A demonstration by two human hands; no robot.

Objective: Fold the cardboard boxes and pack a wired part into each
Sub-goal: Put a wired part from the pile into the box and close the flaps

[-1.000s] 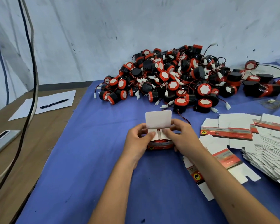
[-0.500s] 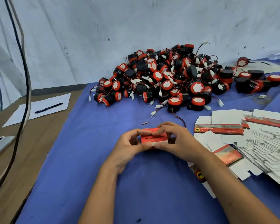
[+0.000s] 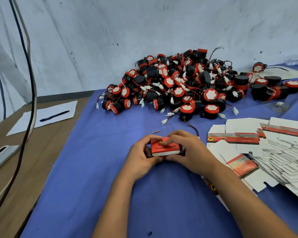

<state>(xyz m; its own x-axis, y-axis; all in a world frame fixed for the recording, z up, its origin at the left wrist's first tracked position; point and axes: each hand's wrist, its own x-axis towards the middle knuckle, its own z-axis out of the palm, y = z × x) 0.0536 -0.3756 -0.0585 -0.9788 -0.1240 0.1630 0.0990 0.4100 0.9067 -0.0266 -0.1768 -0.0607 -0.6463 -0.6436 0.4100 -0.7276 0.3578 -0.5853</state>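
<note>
While the closed red box (image 3: 165, 147) sits low over the blue cloth (image 3: 96, 169) before me, my left hand (image 3: 141, 158) curls round its left end and my right hand (image 3: 187, 152) grips its right end, fingers bent over the top. Beyond lies the heap of wired parts (image 3: 179, 85); flat box blanks (image 3: 273, 152) spread to my right.

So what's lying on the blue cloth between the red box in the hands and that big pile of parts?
In the head view, mostly bare blue cloth, except a small brown sliver just beyond the red box and loose white connectors trailing from the pile.
</note>
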